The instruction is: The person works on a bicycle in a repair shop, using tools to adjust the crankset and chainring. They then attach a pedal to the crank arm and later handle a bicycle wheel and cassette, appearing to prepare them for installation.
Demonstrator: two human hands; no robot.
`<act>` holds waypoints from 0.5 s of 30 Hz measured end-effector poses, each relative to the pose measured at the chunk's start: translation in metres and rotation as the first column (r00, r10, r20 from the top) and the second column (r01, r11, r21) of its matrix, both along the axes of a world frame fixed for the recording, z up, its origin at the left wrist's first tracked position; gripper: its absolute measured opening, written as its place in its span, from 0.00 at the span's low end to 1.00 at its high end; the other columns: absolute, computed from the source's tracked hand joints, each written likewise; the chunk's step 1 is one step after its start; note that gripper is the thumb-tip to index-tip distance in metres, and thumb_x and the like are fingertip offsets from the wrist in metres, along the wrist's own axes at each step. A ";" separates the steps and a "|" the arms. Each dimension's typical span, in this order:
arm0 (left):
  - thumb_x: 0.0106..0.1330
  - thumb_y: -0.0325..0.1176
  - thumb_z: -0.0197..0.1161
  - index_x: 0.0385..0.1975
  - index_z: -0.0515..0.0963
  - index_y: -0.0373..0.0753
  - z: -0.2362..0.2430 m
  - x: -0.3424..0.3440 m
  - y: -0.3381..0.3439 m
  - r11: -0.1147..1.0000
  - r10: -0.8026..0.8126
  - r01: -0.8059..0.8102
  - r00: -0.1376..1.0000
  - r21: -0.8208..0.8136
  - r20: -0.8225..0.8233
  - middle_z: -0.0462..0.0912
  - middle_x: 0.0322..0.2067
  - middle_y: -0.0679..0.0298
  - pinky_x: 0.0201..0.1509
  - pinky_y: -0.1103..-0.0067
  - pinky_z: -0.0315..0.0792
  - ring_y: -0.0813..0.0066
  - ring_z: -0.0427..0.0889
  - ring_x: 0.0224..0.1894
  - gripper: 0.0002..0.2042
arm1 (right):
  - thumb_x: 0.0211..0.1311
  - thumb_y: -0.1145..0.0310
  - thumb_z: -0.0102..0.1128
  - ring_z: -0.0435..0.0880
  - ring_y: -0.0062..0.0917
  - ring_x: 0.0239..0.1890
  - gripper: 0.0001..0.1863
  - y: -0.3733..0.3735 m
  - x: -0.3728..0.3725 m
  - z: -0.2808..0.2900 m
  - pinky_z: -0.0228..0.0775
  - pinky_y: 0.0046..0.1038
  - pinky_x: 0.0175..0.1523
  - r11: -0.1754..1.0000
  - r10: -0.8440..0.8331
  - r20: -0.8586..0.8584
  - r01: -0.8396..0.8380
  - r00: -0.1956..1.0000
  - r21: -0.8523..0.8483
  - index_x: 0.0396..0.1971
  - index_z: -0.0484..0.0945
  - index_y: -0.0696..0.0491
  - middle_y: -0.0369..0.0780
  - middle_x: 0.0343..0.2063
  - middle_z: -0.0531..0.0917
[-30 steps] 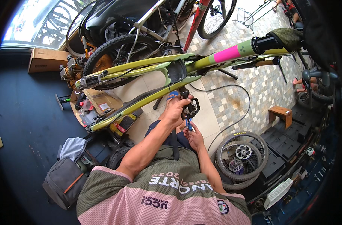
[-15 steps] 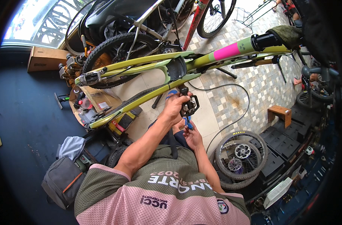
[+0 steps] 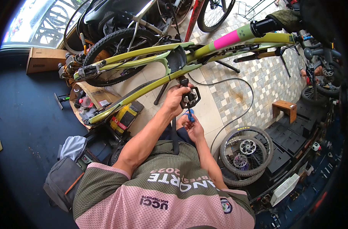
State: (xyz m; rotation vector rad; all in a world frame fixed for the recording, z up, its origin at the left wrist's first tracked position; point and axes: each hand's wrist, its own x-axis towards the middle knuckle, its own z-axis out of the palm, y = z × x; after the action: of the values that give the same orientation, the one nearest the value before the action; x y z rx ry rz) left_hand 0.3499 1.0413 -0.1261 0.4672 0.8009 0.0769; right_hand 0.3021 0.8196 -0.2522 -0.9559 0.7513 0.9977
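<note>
"Where's the pedal (image 3: pixel 197 98)?"

"Middle of the view, just under the green bike (image 3: pixel 143 91). The left hand (image 3: pixel 175 101) is wrapped round its left side, thumb on top."

"And the right hand (image 3: pixel 194 129)?"

"Just below, fingers closed on the blue handle of a slim tool (image 3: pixel 191 118). The dark shaft points up at the pedal."

"Is the tip seated?"

"Too small to tell from here. I'd make sure it sits fully home, and keep the shaft straight so it doesn't slip or chew an edge."

"That left grip looks right to me. A loose pedal would likely spin away from the tool."

"Agreed. Light, even pressure from the right hand, I'd say."

"Nice mix of surfaces, too."

"Yes: the pedal's an angular black cage with metallic-looking parts inside. The bike's tubes are smooth, with a pink band toward the upper right."

"Against those wheels (image 3: pixel 270 150) at lower right, overlapping, all dark rubber and pierced round discs."

"And the wooden stool (image 3: pixel 284 106) above them, plain flat boards on patchwork tiles (image 3: pixel 258 72)."
</note>
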 end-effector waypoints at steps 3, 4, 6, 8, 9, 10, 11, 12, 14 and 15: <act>0.68 0.25 0.61 0.47 0.78 0.35 0.005 0.002 -0.002 1.000 -0.002 0.002 1.000 -0.005 0.004 0.84 0.41 0.65 0.45 0.72 0.85 0.74 0.85 0.39 0.10 | 0.79 0.58 0.55 0.78 0.20 0.31 0.16 -0.022 -0.005 -0.026 0.71 0.26 0.39 0.952 0.301 0.300 -0.269 0.905 -0.146 0.58 0.78 0.48 0.32 0.34 0.83; 0.69 0.25 0.61 0.47 0.78 0.35 -0.001 0.003 -0.003 1.000 -0.012 0.013 1.000 -0.014 0.022 0.84 0.42 0.64 0.46 0.70 0.86 0.73 0.86 0.40 0.09 | 0.81 0.59 0.53 0.79 0.22 0.33 0.18 -0.033 -0.007 -0.041 0.72 0.29 0.40 0.912 0.409 0.408 -0.355 0.816 -0.205 0.63 0.77 0.48 0.33 0.35 0.84; 0.70 0.25 0.60 0.47 0.78 0.36 -0.006 -0.001 -0.002 1.000 0.001 -0.001 0.999 -0.003 0.041 0.84 0.44 0.63 0.47 0.68 0.88 0.72 0.87 0.42 0.08 | 0.80 0.57 0.54 0.79 0.22 0.32 0.17 -0.024 0.003 -0.021 0.72 0.28 0.40 0.980 0.197 0.112 -0.194 0.974 -0.036 0.58 0.79 0.50 0.33 0.34 0.83; 0.70 0.25 0.60 0.47 0.79 0.36 -0.001 -0.001 -0.001 1.000 0.018 -0.019 0.999 0.004 0.042 0.84 0.44 0.63 0.47 0.68 0.88 0.72 0.87 0.42 0.08 | 0.80 0.57 0.54 0.79 0.22 0.31 0.15 -0.020 0.007 -0.012 0.72 0.28 0.40 0.995 0.059 -0.098 -0.051 0.993 0.084 0.55 0.80 0.48 0.33 0.30 0.82; 0.70 0.25 0.61 0.47 0.79 0.35 -0.001 0.000 -0.002 1.000 -0.007 0.007 0.999 -0.001 0.042 0.84 0.44 0.63 0.47 0.68 0.88 0.72 0.87 0.42 0.08 | 0.80 0.58 0.54 0.78 0.22 0.30 0.15 -0.024 0.007 -0.017 0.73 0.29 0.40 0.981 0.033 -0.108 -0.011 0.994 0.196 0.57 0.79 0.47 0.33 0.29 0.82; 0.69 0.25 0.61 0.47 0.80 0.35 0.000 0.003 -0.004 1.000 -0.011 0.011 1.000 0.013 0.016 0.84 0.42 0.64 0.45 0.71 0.86 0.74 0.86 0.40 0.09 | 0.80 0.59 0.54 0.78 0.22 0.30 0.15 -0.030 0.005 -0.026 0.73 0.31 0.41 0.953 0.004 -0.122 0.034 0.993 0.302 0.58 0.79 0.46 0.33 0.28 0.82; 0.68 0.25 0.61 0.46 0.81 0.35 0.001 0.005 -0.006 1.000 -0.015 0.015 1.000 0.027 -0.010 0.84 0.39 0.65 0.43 0.75 0.84 0.76 0.84 0.38 0.09 | 0.80 0.60 0.54 0.78 0.22 0.30 0.15 -0.034 0.001 -0.035 0.73 0.32 0.42 0.912 -0.025 -0.138 0.079 0.990 0.403 0.60 0.78 0.46 0.34 0.28 0.82; 0.68 0.25 0.61 0.47 0.81 0.35 0.001 0.003 -0.005 0.999 -0.012 0.013 0.999 0.032 -0.038 0.84 0.39 0.64 0.42 0.74 0.84 0.75 0.85 0.37 0.10 | 0.80 0.61 0.53 0.78 0.21 0.33 0.18 -0.025 0.000 -0.021 0.73 0.33 0.45 0.974 0.022 -0.040 -0.013 0.999 0.225 0.66 0.75 0.43 0.33 0.30 0.82; 0.68 0.25 0.61 0.46 0.81 0.34 0.006 0.001 -0.003 1.000 -0.002 0.003 0.999 0.024 -0.042 0.84 0.39 0.64 0.40 0.74 0.84 0.74 0.85 0.36 0.09 | 0.80 0.61 0.55 0.78 0.21 0.37 0.19 -0.015 -0.004 0.001 0.73 0.33 0.46 0.982 0.185 0.152 -0.187 0.971 -0.005 0.66 0.75 0.44 0.32 0.32 0.82; 0.68 0.25 0.61 0.46 0.81 0.34 0.006 0.001 -0.003 1.000 -0.006 0.006 0.999 0.017 -0.044 0.84 0.39 0.64 0.40 0.74 0.84 0.74 0.85 0.36 0.09 | 0.79 0.60 0.55 0.78 0.21 0.38 0.20 -0.016 -0.007 0.002 0.72 0.33 0.46 0.960 0.270 0.233 -0.244 0.934 -0.134 0.66 0.75 0.45 0.31 0.32 0.82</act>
State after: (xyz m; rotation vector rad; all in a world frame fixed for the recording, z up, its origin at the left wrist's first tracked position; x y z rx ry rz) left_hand 0.3509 1.0385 -0.1204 0.4892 0.8424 0.0683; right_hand 0.2955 0.8033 -0.2503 -1.2683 0.4768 1.0478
